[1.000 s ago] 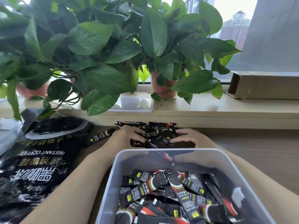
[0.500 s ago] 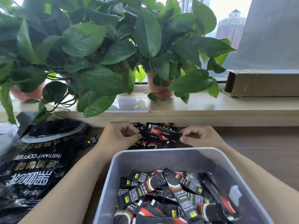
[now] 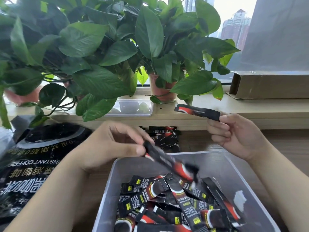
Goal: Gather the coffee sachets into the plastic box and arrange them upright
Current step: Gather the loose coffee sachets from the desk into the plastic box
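Raised off pile (image 3: 164, 138): left grip (image 3: 107, 148) pinches sachet (image 3: 168, 161) (over box (image 3: 222, 166)), right grip (image 3: 239, 136) second sachet (image 3: 197, 112).

Glossy foil-like sachets (image 3: 168, 196) fill a translucent smooth plastic box (image 3: 107, 190) on matt wood-grain table (image 3: 292, 143).

Hands: two, left hand (image 3: 113, 148) and right hand (image 3: 237, 134).
Held sachets: two, a blurred sachet (image 3: 168, 162) in the left, a raised sachet (image 3: 197, 112) in the right.
Boxed sachets: a heap (image 3: 175, 203), too tangled to count.
Table sachets: a small pile (image 3: 165, 138), number unclear.
Plastic boxes: two, the grey box (image 3: 110, 190) and a clear tub (image 3: 133, 108).
Coffee bags: one, a black bag (image 3: 33, 164).
Plant pots: two seen, a middle pot (image 3: 160, 89) and a left pot (image 3: 21, 97).
Cardboard boxes: one, a cardboard box (image 3: 270, 87).
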A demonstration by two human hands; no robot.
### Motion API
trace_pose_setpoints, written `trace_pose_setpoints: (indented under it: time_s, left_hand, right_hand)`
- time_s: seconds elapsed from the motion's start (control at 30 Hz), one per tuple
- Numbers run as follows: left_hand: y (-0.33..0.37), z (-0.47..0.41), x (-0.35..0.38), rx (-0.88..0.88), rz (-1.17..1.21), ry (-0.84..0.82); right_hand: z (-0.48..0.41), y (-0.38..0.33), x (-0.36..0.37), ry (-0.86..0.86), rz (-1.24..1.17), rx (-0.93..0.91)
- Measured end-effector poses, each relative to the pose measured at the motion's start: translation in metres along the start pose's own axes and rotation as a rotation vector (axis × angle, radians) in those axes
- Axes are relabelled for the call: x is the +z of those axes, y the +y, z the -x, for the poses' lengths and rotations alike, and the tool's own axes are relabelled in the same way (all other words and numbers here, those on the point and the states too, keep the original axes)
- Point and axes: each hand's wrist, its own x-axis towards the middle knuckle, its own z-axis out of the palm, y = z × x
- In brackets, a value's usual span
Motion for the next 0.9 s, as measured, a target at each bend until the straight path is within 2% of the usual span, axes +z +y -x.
trace_pose_setpoints:
  time_s: [0.07, 0.1, 0.13, 0.2, 0.27, 0.3, 0.33, 0.4, 0.5, 0.53, 0.6, 0.7, 0.9]
  left_hand:
    - [0.004, 0.003, 0.006, -0.042, -0.137, -0.104]
    - [0.002, 0.002, 0.007, -0.052, -0.152, -0.079]
    - [0.003, 0.001, 0.008, -0.071, -0.129, 0.021]
    - [-0.004, -0.006, 0.008, -0.127, -0.102, 0.33]
    - [-0.019, -0.012, -0.001, -0.225, -0.324, 0.612]
    - [-0.027, -0.013, -0.007, -0.288, -0.502, 0.692]
    - [-0.034, -0.012, -0.015, -0.35, -0.679, 0.716]
    - [-0.045, -0.009, -0.026, -0.465, -0.926, 0.648]
    - [-0.056, -0.007, -0.032, -0.655, -1.01, 0.512]
    - [-0.058, -0.007, -0.033, -0.721, -1.012, 0.49]
    - [-0.064, -0.007, -0.035, -0.782, -0.988, 0.497]
    - [-0.067, -0.006, -0.034, -0.736, -0.983, 0.558]
    - [-0.064, -0.015, -0.018, -0.486, -0.887, 0.691]
  right_hand:
    - [0.007, -0.006, -0.001, -0.071, 0.066, -0.003]
    - [0.01, -0.008, 0.001, -0.101, 0.112, -0.011]
    - [0.014, -0.011, 0.003, -0.131, 0.161, -0.02]
    - [0.021, -0.016, 0.01, -0.178, 0.308, -0.015]
    - [0.025, -0.017, 0.018, -0.23, 0.506, 0.024]
    - [0.025, -0.017, 0.022, -0.226, 0.6, 0.052]
    - [0.023, -0.014, 0.026, -0.183, 0.67, 0.071]
    - [0.014, -0.005, 0.029, 0.03, 0.715, 0.048]
    - [-0.005, 0.024, 0.019, 0.44, 0.76, -0.083]
    - [-0.012, 0.034, 0.013, 0.53, 0.878, -0.131]
    - [-0.021, 0.052, 0.0, 0.516, 1.176, -0.185]
    - [-0.028, 0.064, -0.006, 0.317, 1.498, -0.121]
    - [-0.04, 0.068, 0.002, 0.211, 1.626, -0.06]
